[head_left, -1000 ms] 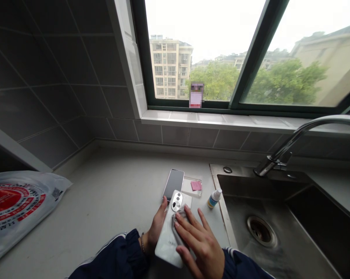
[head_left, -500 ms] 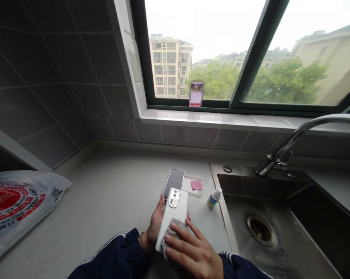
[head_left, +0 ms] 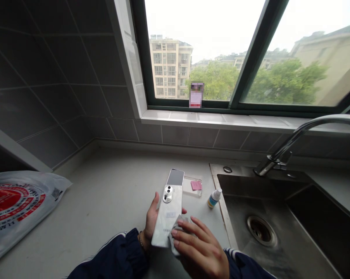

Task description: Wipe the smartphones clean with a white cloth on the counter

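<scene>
A white phone with a round silver camera island lies tilted in my left hand, its back facing up. The left thumb is along one edge and fingertips show past the other. My right hand presses a crumpled grey cloth against the phone's lower right edge, fingers together over it. Behind the white phone, a second phone with a dark screen lies on the counter. Beside it is a clear case with a pink square on it.
A small white-capped bottle stands on the counter beside the steel sink. The chrome faucet arches over the basin at right. A plastic bag with red print rests at far left, and a window is ahead.
My left hand and the white phone have shifted slightly left. My right hand and the cloth have moved right, to the phone's edge, uncovering its lower back and lettering.
</scene>
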{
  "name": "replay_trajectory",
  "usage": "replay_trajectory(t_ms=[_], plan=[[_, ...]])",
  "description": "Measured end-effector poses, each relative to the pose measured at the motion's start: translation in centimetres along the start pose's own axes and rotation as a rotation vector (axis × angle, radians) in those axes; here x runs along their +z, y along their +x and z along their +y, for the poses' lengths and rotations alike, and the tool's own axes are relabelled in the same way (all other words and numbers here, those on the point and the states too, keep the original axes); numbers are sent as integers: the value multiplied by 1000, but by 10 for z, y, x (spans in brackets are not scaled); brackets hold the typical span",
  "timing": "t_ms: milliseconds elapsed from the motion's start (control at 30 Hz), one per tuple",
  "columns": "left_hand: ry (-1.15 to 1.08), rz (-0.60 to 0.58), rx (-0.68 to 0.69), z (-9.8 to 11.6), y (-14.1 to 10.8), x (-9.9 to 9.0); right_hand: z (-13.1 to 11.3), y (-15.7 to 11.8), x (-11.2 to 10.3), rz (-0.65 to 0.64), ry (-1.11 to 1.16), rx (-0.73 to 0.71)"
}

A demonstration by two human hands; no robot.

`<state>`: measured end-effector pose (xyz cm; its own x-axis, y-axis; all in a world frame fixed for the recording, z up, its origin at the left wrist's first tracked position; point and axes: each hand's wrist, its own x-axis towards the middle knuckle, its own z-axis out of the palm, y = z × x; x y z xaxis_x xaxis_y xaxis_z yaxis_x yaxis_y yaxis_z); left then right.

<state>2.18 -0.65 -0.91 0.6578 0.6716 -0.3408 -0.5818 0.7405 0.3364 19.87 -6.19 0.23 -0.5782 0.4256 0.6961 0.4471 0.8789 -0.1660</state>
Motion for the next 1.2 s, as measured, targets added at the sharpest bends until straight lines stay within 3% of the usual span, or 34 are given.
replay_trajectory(t_ms=[200,367,433,633,767,1033,1200], plan=[[-63,-51,67,0,3,5,3,0,-4,53,147,173],[68,-114,18,-3,4,-1,7,-8,-3,302,329,590],[133,-116,13,-5,4,-4,5,-9,-3,309,331,677],[115,-68,119,-9,6,-1,-4,-13,4,-8,271,533],[170,-91,135,-10,5,2,-3,-18,13,-142,150,499],[134,-7,251,-15,3,9,0,-14,15,-118,-55,543],[217,11,241,-16,1,9,-5,-14,14,-122,-107,501]])
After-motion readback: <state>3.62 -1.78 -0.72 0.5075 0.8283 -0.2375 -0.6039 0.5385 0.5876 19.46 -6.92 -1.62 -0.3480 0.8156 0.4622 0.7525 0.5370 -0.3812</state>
